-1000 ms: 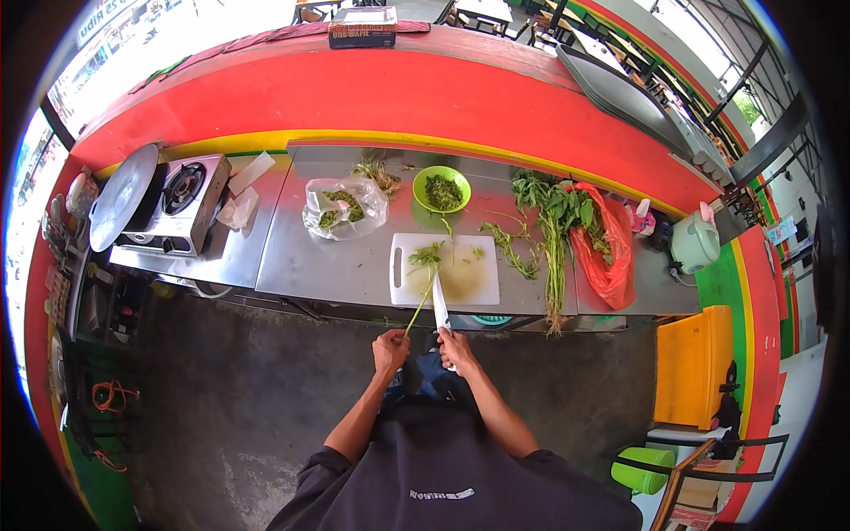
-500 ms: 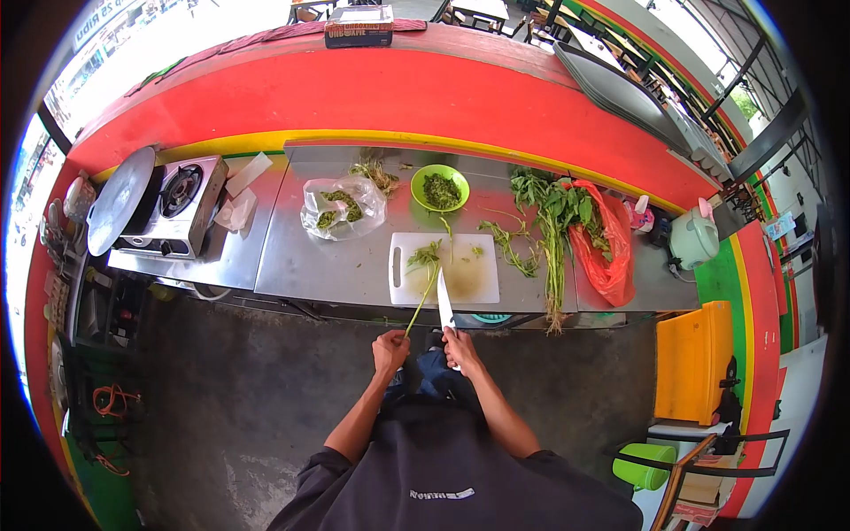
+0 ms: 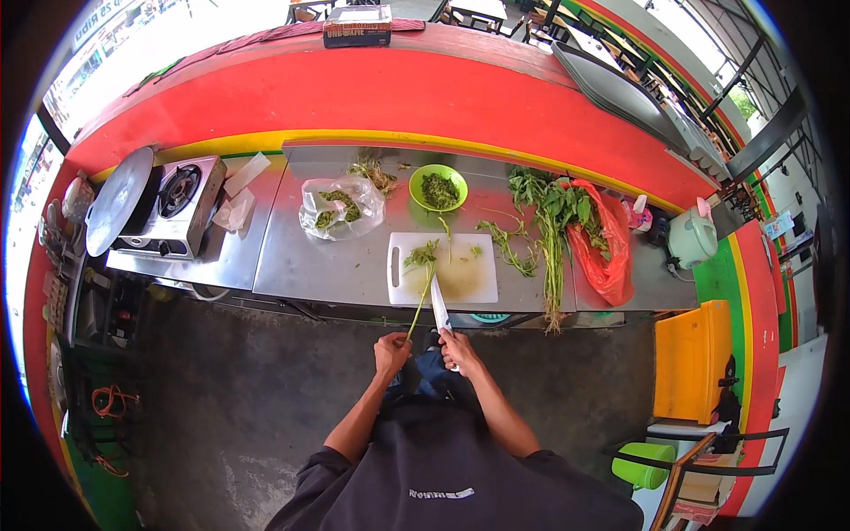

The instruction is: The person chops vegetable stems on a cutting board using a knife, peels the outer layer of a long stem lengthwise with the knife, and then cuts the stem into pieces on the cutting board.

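My left hand (image 3: 391, 353) is closed around the lower end of a green stalk (image 3: 421, 306), whose leafy top lies on the white cutting board (image 3: 400, 292). My right hand (image 3: 458, 350) grips a knife (image 3: 440, 305) with a white blade. The blade points away from me over the board's front edge, its tip close to the stalk. A small leaf piece (image 3: 475, 251) and a brownish-green stain are on the board. Behind it stands a green bowl (image 3: 416, 189) holding chopped greens (image 3: 440, 190).
A plastic bag with greens (image 3: 365, 218) lies left of the bowl. Leafy bunches (image 3: 553, 230) and a red bag (image 3: 620, 281) are to the right. A gas stove (image 3: 197, 208) stands far left, a pale green cooker (image 3: 693, 238) far right.
The knife has tilted left, its tip now nearer the stalk. My right hand has shifted slightly left. My left hand still holds the stalk in nearly the same place.
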Action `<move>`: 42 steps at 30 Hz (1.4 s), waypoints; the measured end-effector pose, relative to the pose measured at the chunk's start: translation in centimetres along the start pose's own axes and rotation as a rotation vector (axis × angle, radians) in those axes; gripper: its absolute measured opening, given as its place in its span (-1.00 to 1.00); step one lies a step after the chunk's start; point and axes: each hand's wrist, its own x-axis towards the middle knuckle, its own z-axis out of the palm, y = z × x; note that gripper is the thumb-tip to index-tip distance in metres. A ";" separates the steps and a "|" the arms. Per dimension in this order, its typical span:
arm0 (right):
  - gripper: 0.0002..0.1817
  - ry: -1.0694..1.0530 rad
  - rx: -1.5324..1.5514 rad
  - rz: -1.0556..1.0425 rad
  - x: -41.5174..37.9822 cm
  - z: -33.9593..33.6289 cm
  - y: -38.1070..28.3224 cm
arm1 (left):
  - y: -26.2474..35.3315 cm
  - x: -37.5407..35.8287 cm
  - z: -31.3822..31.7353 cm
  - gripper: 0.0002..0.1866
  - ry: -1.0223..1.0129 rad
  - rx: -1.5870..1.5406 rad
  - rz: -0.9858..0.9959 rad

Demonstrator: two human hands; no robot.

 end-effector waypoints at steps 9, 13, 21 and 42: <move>-0.59 -0.052 0.055 0.031 -0.1 -0.2 -0.3 | 0.1 -0.2 0.2 -0.71 -0.031 -0.023 -0.003; -0.60 -0.020 0.015 0.037 0.9 -0.5 0.4 | 0.2 -0.3 0.0 -0.70 -0.054 -0.055 -0.011; -0.48 0.358 -0.687 -0.255 2.9 -0.4 2.2 | 1.4 -0.9 -1.1 -0.69 -0.139 -0.278 -0.103; -0.56 0.454 -1.147 -0.520 -0.3 -2.9 -1.4 | 2.1 -3.3 -5.0 -0.73 -0.044 0.019 0.025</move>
